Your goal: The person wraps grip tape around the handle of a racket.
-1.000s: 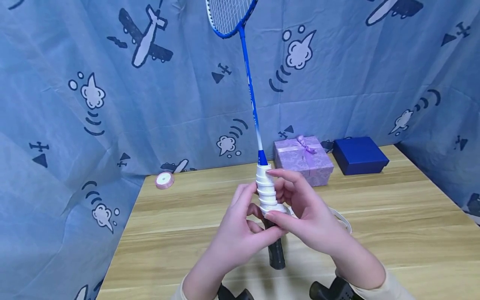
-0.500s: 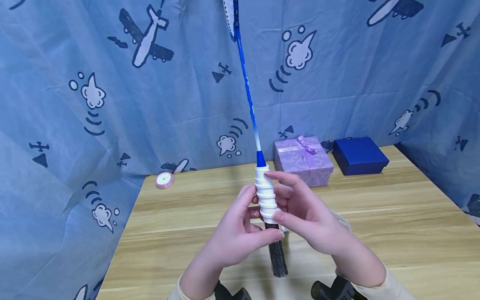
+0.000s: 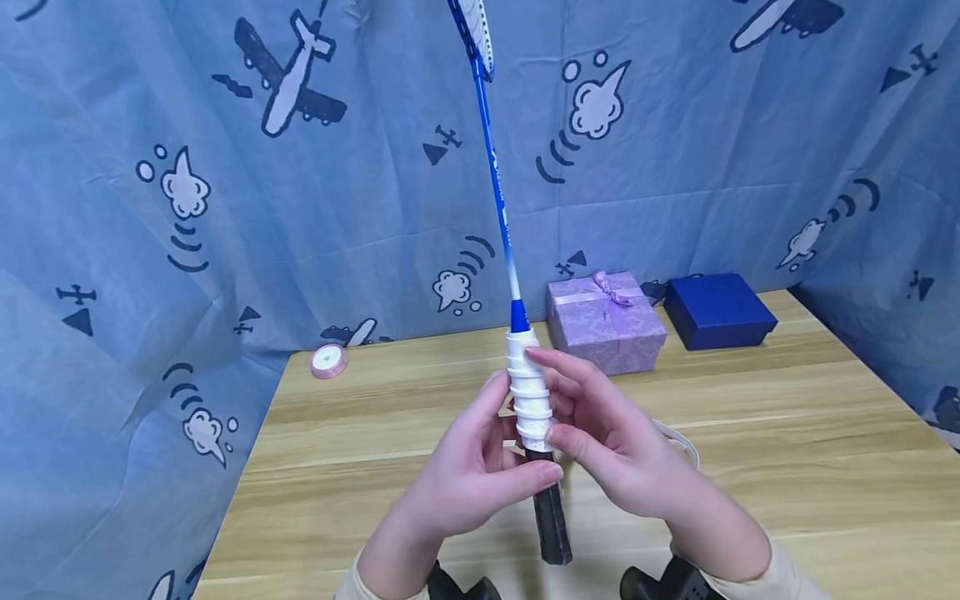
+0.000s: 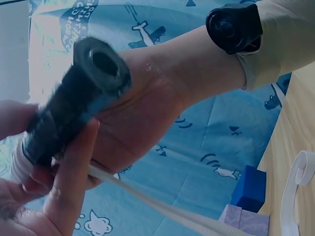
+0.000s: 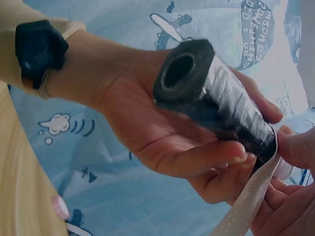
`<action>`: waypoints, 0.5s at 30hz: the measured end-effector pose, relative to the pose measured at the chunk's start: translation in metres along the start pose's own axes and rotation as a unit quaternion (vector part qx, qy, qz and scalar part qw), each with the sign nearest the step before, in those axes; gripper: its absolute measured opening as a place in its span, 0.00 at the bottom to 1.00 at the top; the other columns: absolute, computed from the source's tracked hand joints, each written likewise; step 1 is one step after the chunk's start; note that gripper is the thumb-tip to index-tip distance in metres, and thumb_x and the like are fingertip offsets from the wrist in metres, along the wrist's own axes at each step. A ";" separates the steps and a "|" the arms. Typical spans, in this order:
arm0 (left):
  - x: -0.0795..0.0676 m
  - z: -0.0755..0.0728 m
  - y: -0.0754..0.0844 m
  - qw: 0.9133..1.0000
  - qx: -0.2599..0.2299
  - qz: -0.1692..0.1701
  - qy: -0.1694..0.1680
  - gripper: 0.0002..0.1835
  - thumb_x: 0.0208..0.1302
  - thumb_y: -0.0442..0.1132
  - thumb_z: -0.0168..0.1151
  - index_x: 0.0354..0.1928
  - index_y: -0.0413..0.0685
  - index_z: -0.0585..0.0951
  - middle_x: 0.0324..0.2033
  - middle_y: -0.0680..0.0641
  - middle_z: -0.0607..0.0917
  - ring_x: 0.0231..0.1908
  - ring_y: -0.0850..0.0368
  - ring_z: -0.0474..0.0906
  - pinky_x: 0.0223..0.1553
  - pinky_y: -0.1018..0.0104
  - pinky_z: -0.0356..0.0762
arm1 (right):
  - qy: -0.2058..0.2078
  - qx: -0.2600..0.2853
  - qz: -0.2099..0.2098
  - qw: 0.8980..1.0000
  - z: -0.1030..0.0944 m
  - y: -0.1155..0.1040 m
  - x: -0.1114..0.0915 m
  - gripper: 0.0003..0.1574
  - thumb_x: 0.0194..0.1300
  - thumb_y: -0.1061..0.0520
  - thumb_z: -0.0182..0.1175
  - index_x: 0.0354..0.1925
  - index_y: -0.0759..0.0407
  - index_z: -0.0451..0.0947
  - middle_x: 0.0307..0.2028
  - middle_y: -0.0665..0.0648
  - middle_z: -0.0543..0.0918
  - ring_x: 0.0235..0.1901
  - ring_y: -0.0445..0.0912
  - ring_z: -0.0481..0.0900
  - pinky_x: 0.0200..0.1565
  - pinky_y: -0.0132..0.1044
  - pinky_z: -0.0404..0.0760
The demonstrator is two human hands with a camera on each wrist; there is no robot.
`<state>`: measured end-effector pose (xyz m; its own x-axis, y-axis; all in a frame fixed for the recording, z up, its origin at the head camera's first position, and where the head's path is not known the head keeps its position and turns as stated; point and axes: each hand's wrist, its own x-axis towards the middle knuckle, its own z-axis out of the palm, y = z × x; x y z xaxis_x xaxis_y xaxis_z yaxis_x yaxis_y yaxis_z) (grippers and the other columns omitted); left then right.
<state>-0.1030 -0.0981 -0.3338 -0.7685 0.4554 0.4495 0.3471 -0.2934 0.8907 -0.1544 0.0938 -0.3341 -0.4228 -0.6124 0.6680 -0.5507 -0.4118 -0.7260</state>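
A blue badminton racket (image 3: 497, 187) stands nearly upright in front of me, its head cut off by the top of the head view. White overgrip tape (image 3: 530, 390) spirals round the upper part of its handle; the lower part is bare black (image 3: 552, 525). My left hand (image 3: 472, 475) holds the handle, thumb in front just under the wrap and fingers behind. My right hand (image 3: 626, 446) pinches the tape at the wrap's lower edge, with its index fingertip higher on the wrap. From that edge a loose strip of tape (image 5: 251, 199), dotted with tiny holes, hangs down.
On the wooden table (image 3: 360, 467), a purple gift box (image 3: 607, 333) and a blue box (image 3: 720, 312) stand at the back right. A pink ribbon spool (image 3: 328, 361) lies at the back left. Part of the white strip (image 3: 678, 439) curls beyond my right hand. A blue curtain hangs behind.
The racket has turned about its length, its head going from broad face through edge-on to a slant. The handle's end sits slightly lower, and the tape by my right thumb now lies flat.
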 end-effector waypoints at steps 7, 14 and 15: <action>-0.001 0.000 0.001 0.999 0.032 0.004 0.020 0.40 0.63 0.19 0.62 0.76 0.35 0.58 0.61 0.26 0.67 0.49 0.58 0.80 0.35 0.66 0.90 | 0.031 -0.101 0.032 0.994 0.003 -0.004 -0.002 0.42 0.68 0.80 0.54 0.76 0.70 0.56 0.55 0.59 0.77 0.52 0.44 0.81 0.50 0.32 0.86; 0.000 -0.002 0.001 1.000 0.023 0.017 0.007 0.40 0.62 0.18 0.61 0.75 0.34 0.59 0.64 0.29 0.61 0.49 0.56 0.79 0.34 0.59 0.91 | 0.029 -0.118 -0.019 0.992 0.005 0.000 -0.001 0.35 0.75 0.68 0.53 0.75 0.73 0.56 0.52 0.59 0.78 0.51 0.43 0.78 0.52 0.30 0.83; 0.000 -0.002 0.001 1.000 0.021 0.019 0.005 0.40 0.62 0.18 0.61 0.75 0.34 0.59 0.64 0.29 0.61 0.49 0.56 0.79 0.35 0.59 0.91 | 0.029 -0.109 -0.023 0.993 0.004 0.000 0.000 0.35 0.75 0.68 0.53 0.75 0.74 0.55 0.52 0.59 0.77 0.51 0.44 0.78 0.54 0.30 0.82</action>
<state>-0.1041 -0.1002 -0.3331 -0.7595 0.4364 0.4825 0.3985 -0.2741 0.8753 -0.1511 0.0911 -0.3352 -0.4307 -0.5545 0.7120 -0.7102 -0.2786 -0.6465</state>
